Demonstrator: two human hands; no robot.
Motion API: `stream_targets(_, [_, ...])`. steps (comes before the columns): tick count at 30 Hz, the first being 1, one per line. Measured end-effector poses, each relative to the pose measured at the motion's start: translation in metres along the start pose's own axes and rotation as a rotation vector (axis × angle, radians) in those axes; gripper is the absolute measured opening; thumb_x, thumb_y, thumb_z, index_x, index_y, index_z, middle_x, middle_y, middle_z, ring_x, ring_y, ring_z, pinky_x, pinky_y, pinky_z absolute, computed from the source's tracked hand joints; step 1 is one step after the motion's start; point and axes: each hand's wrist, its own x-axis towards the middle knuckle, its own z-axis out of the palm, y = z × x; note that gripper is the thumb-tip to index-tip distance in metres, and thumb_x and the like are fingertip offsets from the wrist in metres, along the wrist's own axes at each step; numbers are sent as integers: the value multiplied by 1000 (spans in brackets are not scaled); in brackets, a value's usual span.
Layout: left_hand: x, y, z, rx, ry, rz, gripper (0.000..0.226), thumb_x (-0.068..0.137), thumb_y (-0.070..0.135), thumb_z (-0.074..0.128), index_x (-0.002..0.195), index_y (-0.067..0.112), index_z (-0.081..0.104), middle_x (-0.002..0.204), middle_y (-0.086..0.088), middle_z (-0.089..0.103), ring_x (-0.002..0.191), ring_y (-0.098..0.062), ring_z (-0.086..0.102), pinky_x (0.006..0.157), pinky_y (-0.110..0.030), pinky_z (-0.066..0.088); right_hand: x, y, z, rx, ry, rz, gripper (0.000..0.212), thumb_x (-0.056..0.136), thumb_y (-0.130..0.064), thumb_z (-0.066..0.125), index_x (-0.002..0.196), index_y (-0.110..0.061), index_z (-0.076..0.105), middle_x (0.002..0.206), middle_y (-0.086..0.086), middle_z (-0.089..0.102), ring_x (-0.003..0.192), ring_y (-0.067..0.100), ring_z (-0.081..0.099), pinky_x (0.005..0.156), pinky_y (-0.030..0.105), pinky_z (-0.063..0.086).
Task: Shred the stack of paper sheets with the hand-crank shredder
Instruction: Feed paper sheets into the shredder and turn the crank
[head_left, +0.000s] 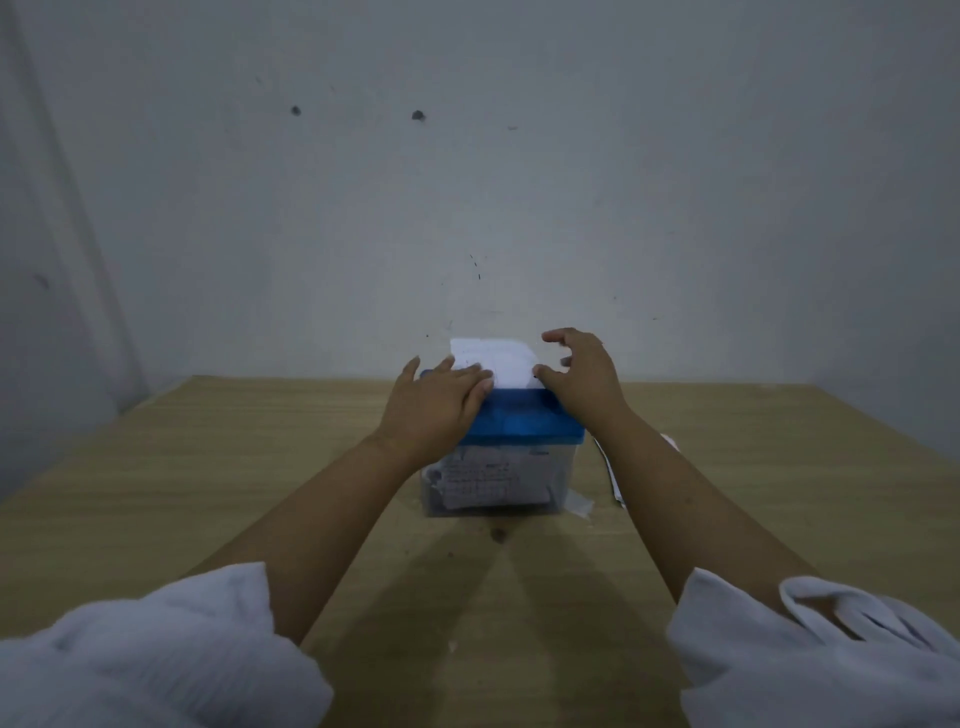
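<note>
A small shredder (519, 423) with a blue top and a clear bin stands on the wooden table (208, 467) near the wall. A white paper sheet (501, 361) stands upright in its top slot. My left hand (434, 402) lies on the blue top's left side, its straight fingers pressing against the sheet's lower front. My right hand (582, 371) is at the top's right end, fingers spread and curled, thumb at the sheet's right edge. The crank is hidden behind this hand. Shredded printed paper (488, 483) fills the bin.
Loose white paper (613, 480) lies on the table just right of the shredder, partly hidden by my right forearm. A grey wall rises right behind the shredder. White sleeves cover my upper arms at the bottom of the view.
</note>
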Motion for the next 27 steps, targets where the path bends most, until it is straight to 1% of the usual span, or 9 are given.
stream_targets(4, [4,-2,-8,-123,-73,-23,48,104,34,11,141,28,40,147,0,41,137,-17,34,116,-42,5,-12,-11,2,-162,-119,-334,27,95,-16,51,119,-12,62,134,7,51,119,20,49,101,33,36])
stream_targets(7, [7,-8,-18,-696,-47,-182,46,103,37,21,137,21,47,144,-2,44,135,-19,37,111,-29,17,-24,-13,10,-264,-187,-367,29,98,-23,45,96,-4,68,102,14,65,96,28,59,84,37,44])
stream_targets(10, [0,-6,-22,-1073,218,-526,54,101,45,29,143,12,36,146,-5,40,131,-22,39,101,-26,31,-36,-9,15,-264,-119,-376,36,98,-34,45,100,-5,67,106,11,66,99,24,59,86,36,42])
stream_targets(14, [-8,1,-16,-1469,95,-931,35,97,45,44,117,16,44,101,-4,47,68,-16,46,37,-9,39,-41,-7,16,-341,-101,-422,52,90,-54,48,123,-14,60,124,2,61,110,18,55,92,26,38])
stream_targets(15, [-8,3,-17,-1565,1,-971,35,95,47,47,107,14,46,92,-4,49,65,-17,47,36,-13,43,-41,-7,16,-367,-88,-431,56,89,-57,47,126,-16,57,127,0,59,112,16,54,93,24,36])
stream_targets(19, [8,-12,-18,-1629,-109,-1027,60,82,55,62,114,5,52,107,-13,61,88,-28,62,77,-42,52,-43,-3,19,-425,-42,-478,62,87,-61,45,130,-17,55,131,-2,57,113,15,53,94,23,34])
stream_targets(22, [22,-13,-22,-1587,-36,-1024,42,83,40,69,89,2,52,92,-13,59,71,-27,58,56,-40,48,-41,0,21,-425,-19,-498,65,85,-63,43,128,-17,57,132,0,57,117,17,53,98,27,37])
stream_targets(24, [29,-12,-21,-1512,-63,-1010,31,88,24,65,73,2,49,81,-14,55,63,-26,52,57,-39,46,-41,2,23,-418,-8,-496,65,83,-64,46,124,-16,60,129,1,59,116,18,56,97,30,41])
stream_targets(27, [32,-16,-12,-1513,-8,-978,16,87,13,65,81,1,56,75,-12,57,59,-24,53,41,-29,49,-40,3,27,-424,104,-562,67,79,-67,42,108,-13,70,111,4,69,96,20,66,84,31,51])
